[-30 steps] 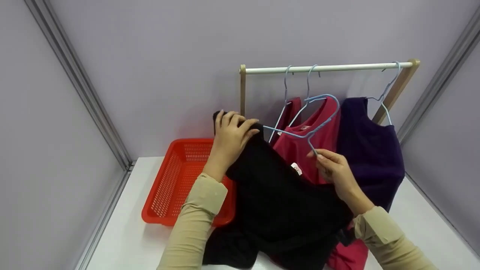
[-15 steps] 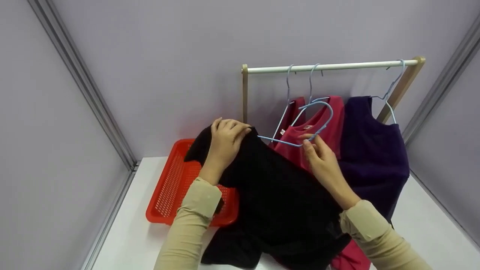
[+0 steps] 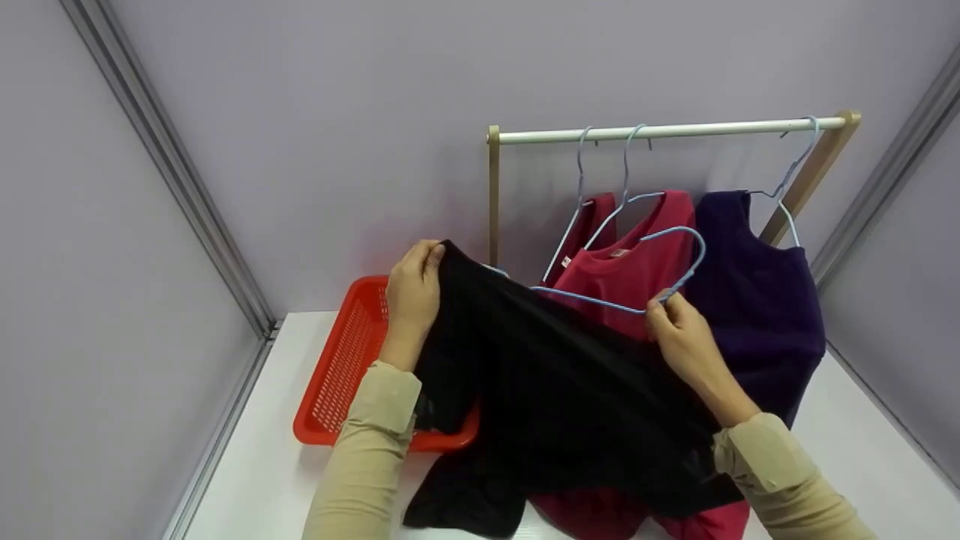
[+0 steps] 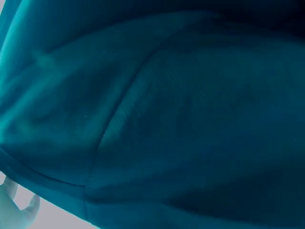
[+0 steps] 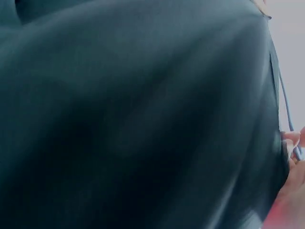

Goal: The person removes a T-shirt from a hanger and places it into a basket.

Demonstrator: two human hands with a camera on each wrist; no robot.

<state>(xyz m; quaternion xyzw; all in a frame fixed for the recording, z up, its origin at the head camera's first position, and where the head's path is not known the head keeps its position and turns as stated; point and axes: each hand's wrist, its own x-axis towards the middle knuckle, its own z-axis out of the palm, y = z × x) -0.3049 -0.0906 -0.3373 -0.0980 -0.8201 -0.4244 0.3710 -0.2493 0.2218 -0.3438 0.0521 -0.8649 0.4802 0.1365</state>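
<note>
In the head view, my left hand (image 3: pixel 414 289) pinches the upper left corner of a black top (image 3: pixel 555 390) between thumb and fingers. A light blue wire hanger (image 3: pixel 600 301) lies partly inside the top; its left end pokes out near the pulled cloth. My right hand (image 3: pixel 684 337) pinches the hanger at the base of its hook, which points up. Dark cloth (image 4: pixel 167 119) fills most of the left wrist view, with fingertips (image 4: pixel 19 207) at the lower left. In the right wrist view, the cloth hides most of the hanger beside my fingers.
Behind stands a rack with a white rail (image 3: pixel 697 130), bearing two pinkish-red tops (image 3: pixel 637 262) and a purple top (image 3: pixel 757 300) on hangers. A red plastic basket (image 3: pixel 319 397) is at left, partly under the black cloth. Pinkish-red cloth (image 3: pixel 592 514) lies on the white table (image 3: pixel 255 420).
My left hand has moved left and slightly down, stretching the black top's corner away from the hanger. My right hand first slid up to the hook's base, then moved right and down with the hanger.
</note>
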